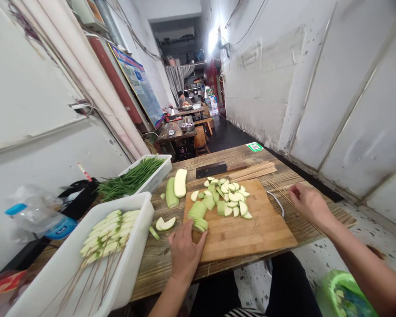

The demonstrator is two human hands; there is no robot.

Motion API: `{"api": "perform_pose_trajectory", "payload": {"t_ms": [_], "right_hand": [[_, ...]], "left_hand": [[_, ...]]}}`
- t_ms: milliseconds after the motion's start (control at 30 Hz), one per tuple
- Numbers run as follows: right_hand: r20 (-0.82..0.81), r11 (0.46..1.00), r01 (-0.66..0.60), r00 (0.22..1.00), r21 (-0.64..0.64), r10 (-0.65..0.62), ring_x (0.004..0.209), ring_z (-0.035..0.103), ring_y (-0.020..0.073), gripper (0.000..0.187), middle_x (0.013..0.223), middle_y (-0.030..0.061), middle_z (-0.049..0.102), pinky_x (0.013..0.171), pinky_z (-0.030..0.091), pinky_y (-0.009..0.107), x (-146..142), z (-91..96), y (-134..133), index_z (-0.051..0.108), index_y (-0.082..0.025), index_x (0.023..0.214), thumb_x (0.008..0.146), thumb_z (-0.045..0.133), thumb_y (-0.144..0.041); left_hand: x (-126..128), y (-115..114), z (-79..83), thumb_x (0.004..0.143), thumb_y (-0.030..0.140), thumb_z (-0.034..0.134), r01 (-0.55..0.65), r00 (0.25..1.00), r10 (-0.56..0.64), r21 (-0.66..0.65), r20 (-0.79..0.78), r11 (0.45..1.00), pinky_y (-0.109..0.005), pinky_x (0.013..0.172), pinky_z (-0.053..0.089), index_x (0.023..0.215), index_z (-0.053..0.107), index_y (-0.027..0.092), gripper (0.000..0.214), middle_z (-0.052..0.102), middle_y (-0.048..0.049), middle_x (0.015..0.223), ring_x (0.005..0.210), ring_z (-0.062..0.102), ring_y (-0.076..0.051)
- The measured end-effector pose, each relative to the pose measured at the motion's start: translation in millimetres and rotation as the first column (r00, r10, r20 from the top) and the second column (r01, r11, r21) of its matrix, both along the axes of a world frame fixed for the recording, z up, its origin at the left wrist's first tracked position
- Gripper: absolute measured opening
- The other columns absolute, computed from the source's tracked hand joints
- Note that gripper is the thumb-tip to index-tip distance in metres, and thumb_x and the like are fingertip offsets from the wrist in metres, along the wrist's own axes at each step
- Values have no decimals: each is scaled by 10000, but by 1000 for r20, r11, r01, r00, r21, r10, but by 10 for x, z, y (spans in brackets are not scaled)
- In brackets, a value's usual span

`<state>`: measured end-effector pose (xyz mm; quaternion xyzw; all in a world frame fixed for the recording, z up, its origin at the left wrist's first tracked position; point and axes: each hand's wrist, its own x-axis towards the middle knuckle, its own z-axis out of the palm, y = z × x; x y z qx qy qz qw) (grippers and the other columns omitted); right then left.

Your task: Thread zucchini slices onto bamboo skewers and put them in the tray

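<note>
My left hand (185, 250) rests at the near left corner of the wooden cutting board (251, 229), fingers curled around a small stack of green squash slices (199, 224). More squash slices (229, 198) lie scattered across the board's far half. My right hand (308, 202) is off the board's right edge, fingertips pinched on thin bamboo skewers (280, 189) that lie on the table. Two long squash halves (175, 187) lie beyond the board's left corner.
A white tray (132, 264) at left holds several skewered squash pieces. Behind it stands a white tub of green chives (132, 178). A cleaver (214, 169) and a skewer bundle (255, 171) lie beyond the board. A plastic bottle (39, 218) lies far left, and a green bag (345, 293) sits on the floor.
</note>
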<state>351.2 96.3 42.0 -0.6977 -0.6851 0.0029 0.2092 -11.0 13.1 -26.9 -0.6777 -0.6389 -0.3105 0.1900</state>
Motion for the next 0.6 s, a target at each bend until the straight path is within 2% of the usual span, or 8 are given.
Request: {"api": "perform_pose_trajectory", "payload": {"t_ms": [133,233,267,333,400,433,500,600], "right_hand": [[-374,960,-270,884,78,279,578,620,169,223,672,12,648,563,480,249,-463,-8,-419,589,-192,948,852,420,-300],[-635,901,-431,684,46,360,534,555,150,326,639,-1,598,511,464,241,-901,-52,-795,604,-193,1100,898,405,-355],[-718,871,-491,602,14,351,491,516,128,335,608,-18,564,471,436,217,-1044,-75,-913,608,-197,1114,904,421,-379],[-858,822,-569,439,-35,267,376,387,85,384,485,-75,410,368,325,172,-1299,-128,-1119,613,-176,1110,907,431,-447],[-929,774,-628,328,-79,171,313,291,62,459,449,-107,329,322,247,155,-1487,-178,-1273,574,-155,1148,925,369,-500],[-933,759,-645,318,-83,168,303,288,58,470,446,-107,331,316,230,153,-1551,-197,-1329,574,-153,1132,928,350,-513],[-900,758,-651,354,-41,255,333,316,61,441,458,-92,349,333,245,155,-1621,-220,-1403,610,-157,1009,923,361,-511],[-776,748,-663,456,30,435,378,388,77,364,465,-64,424,380,329,160,-1630,-228,-1448,635,-165,905,928,389,-432]], "left_hand": [[-67,-58,51,777,354,614,127,985,-127,-1,113,992,-400,883,428,1130,575,164,402,648,-130,1117,1032,595,-257],[-55,-91,228,722,373,669,140,850,-102,-35,517,990,-424,968,414,1184,566,180,512,611,-127,1208,1092,572,-261],[-36,-92,316,720,382,667,158,712,-71,-61,699,986,-427,978,415,1197,560,181,528,608,-126,1217,1089,577,-257],[17,-79,515,759,391,612,267,259,-11,-61,966,962,-428,962,440,1199,558,165,498,627,-133,1186,1071,595,-249],[74,-56,710,802,354,529,378,-232,21,70,972,923,-431,942,463,1162,582,132,426,658,-147,1117,1078,596,-254],[99,-45,794,808,313,501,397,-408,34,144,912,907,-429,940,468,1138,596,116,395,666,-155,1094,1090,591,-259],[139,-34,917,806,230,480,391,-601,65,222,797,893,-416,940,475,1089,615,88,345,667,-178,1079,1107,581,-267],[177,-45,992,833,174,484,362,-661,93,208,744,909,-393,933,491,1041,613,65,267,660,-200,1088,1104,584,-273]]}}
